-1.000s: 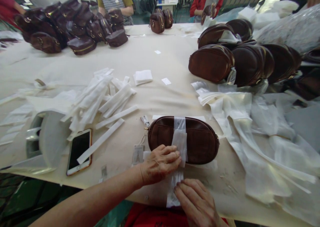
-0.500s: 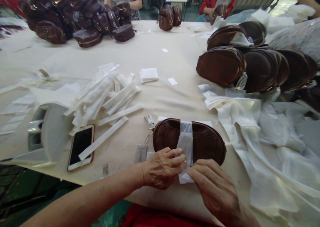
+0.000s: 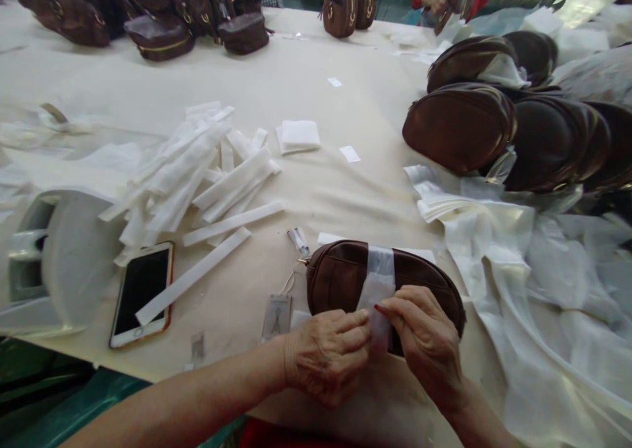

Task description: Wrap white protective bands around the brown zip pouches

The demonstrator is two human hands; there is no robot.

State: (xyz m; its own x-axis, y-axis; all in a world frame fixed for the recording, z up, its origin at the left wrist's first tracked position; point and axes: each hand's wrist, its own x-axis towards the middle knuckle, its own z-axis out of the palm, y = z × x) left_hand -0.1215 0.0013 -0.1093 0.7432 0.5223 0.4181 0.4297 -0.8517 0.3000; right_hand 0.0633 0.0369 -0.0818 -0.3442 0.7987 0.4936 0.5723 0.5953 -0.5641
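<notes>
- Table (image 3: 306, 92), pale and faintly creased, filled most of the view, its near edge slanting down from the left.
- Bag (image 3: 333, 277), brown, lay by that near edge before the person, a translucent band (image 3: 380, 263) across its middle and a tag (image 3: 277, 315) beside its left end.
- Left hand (image 3: 328, 356) had its fingers curled at the band's left side; whether they gripped it, I cannot tell.
- Right hand (image 3: 424, 336) pinched the band between thumb and finger over the bag.
- Leftward were loose strips (image 3: 182, 165), one lying across a phone (image 3: 135, 283), and a pale casing (image 3: 79, 244).
- Rightward spread plastic sheets (image 3: 486, 237), with stacked bags (image 3: 457, 125) behind.
- Along the far side stood a heap of bags (image 3: 160, 36) and a pair (image 3: 340, 10); a co-worker in red sleeves held another bag (image 3: 451, 6).
</notes>
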